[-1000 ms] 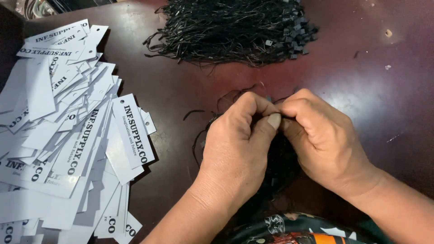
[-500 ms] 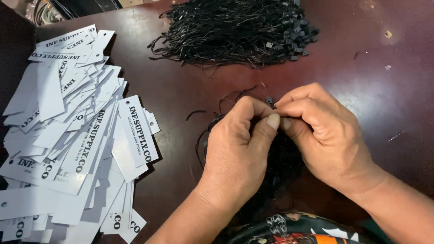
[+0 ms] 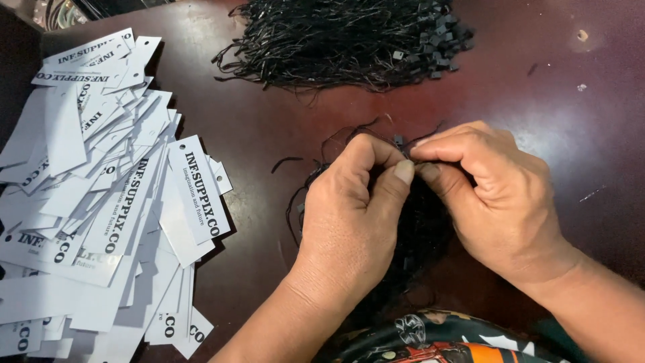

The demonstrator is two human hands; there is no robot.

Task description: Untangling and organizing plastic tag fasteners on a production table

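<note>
- My left hand [image 3: 353, 215] and right hand [image 3: 494, 195] meet fingertip to fingertip — both pinched shut on a thin black cord [image 3: 401, 142].
- Beneath the pinch: a loose bunch of black cords [image 3: 416, 235] on the dark table [image 3: 269, 134].
- Beyond the pinch: a larger heap of cords [image 3: 342, 40].
- Left of the pinch, well apart — white paper tags [image 3: 101, 202], overlapping.
</note>
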